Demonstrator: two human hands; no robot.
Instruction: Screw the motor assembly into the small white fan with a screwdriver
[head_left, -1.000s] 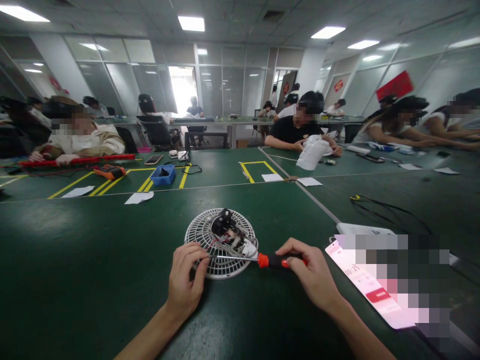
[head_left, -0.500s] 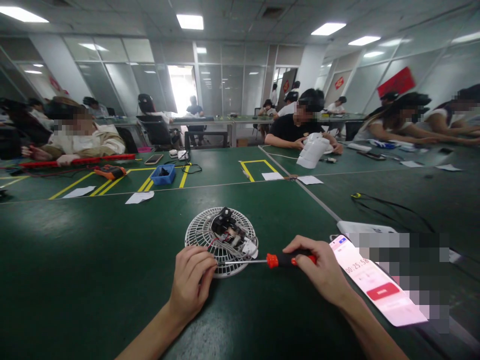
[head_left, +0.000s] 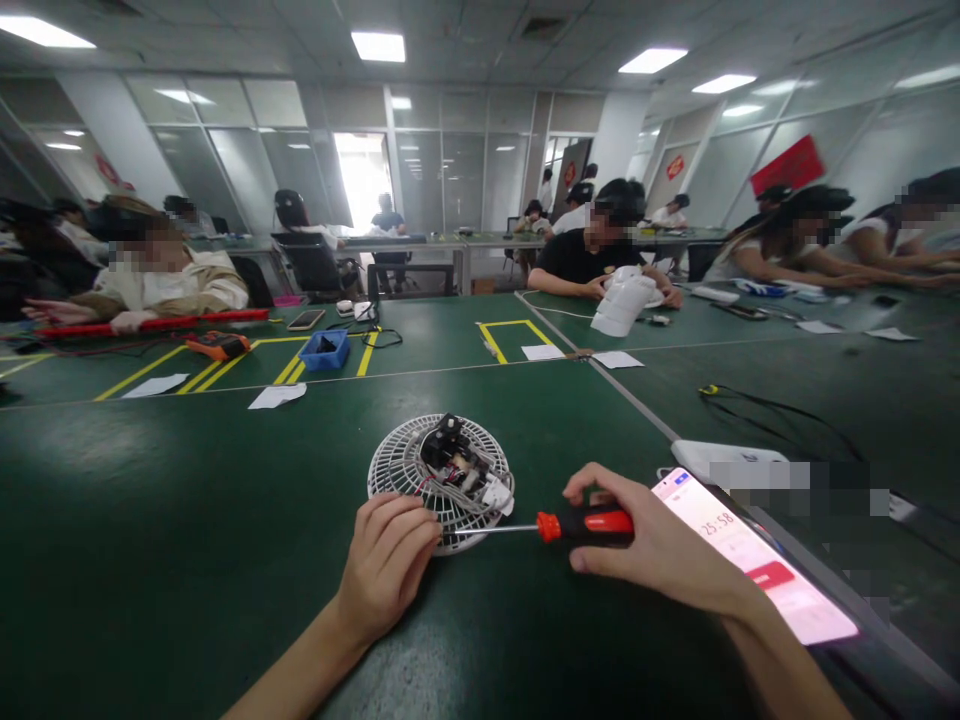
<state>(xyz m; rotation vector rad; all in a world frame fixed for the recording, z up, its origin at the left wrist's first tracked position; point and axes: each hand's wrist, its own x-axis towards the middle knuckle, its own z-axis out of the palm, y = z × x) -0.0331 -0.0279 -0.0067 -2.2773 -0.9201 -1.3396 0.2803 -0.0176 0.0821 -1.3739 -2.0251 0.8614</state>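
A screwdriver (head_left: 592,525) with a red and black handle lies level, its metal shaft pointing left. The handle's end rests in the palm of my right hand (head_left: 637,535), with thumb and fingers loosened around it. My left hand (head_left: 394,555) is closed in a pinch at the shaft's tip; the fingertips hide what they hold. Just behind, a round white fan grille (head_left: 394,455) lies on the green table. On it sits a fan motor assembly (head_left: 457,460) of black and metal parts with wires and a white piece. The left fingers overlap the grille's near edge.
A lit phone (head_left: 750,560) lies right of my right hand, near a white device (head_left: 727,455) and a black cable (head_left: 780,420). Farther off are a blue bin (head_left: 325,350), paper slips (head_left: 277,396) and an orange-black tool (head_left: 219,345). Across the table, a person (head_left: 585,260) handles white parts.
My right fingers have loosened and spread from the screwdriver handle, which stays against the palm. My left hand has shifted slightly right, still pinched at the tip.
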